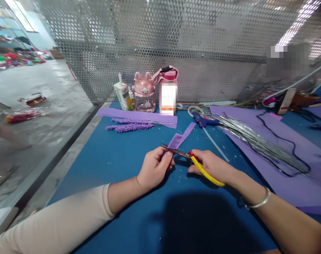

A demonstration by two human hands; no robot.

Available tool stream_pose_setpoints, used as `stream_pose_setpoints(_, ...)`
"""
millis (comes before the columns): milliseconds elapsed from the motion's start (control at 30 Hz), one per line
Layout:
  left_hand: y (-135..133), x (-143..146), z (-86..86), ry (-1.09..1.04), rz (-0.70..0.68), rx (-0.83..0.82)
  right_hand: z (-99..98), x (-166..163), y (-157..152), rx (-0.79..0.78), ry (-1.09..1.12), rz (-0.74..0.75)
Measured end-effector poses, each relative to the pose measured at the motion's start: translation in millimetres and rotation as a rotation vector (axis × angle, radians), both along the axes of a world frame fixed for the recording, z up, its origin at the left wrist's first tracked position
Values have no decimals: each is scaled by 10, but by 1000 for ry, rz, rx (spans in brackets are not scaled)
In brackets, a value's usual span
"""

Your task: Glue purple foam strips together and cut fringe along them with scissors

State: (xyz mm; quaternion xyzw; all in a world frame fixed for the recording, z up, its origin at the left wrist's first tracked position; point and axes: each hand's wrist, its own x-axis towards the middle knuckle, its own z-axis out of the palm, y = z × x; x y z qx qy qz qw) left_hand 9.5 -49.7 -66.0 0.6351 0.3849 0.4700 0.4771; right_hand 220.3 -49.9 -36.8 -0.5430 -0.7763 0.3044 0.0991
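My left hand (156, 167) pinches the near end of a purple paper strip (177, 140) between thumb and fingers. My right hand (209, 164) is closed round the red handles of a pair of scissors (178, 152). The scissor blades reach left across the strip, just above my left thumb. A yellow measuring tape (205, 173) curves along the outer side of my right hand. Farther back lie purple lavender-like stems (131, 125) on a long purple strip (139, 114). A blue glue gun (204, 120) rests beyond my right hand, a pale glue stick (215, 144) running from it.
Behind stand a drink carton (122, 95), a pink-lidded cup (144, 93) and a pink bottle (168, 76), close to a perforated metal panel (139, 31). To the right, a bundle of silvery wires (260, 141) and a black cord (287, 139) lie on purple sheets (289, 190).
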Motion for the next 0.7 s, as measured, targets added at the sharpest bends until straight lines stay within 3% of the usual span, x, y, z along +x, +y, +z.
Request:
stream_pose_setpoints(267, 19, 22, 25, -51, -69, -95, 14, 28, 42, 2, -33, -8)
stream_pose_setpoints(467, 23, 26, 32, -70, -19, -100, 70, 44, 17, 103, -139, 29)
stream_pose_setpoints(700, 31, 25, 15, -110, -31, -103, 69, 35, -11, 106, -210, 41)
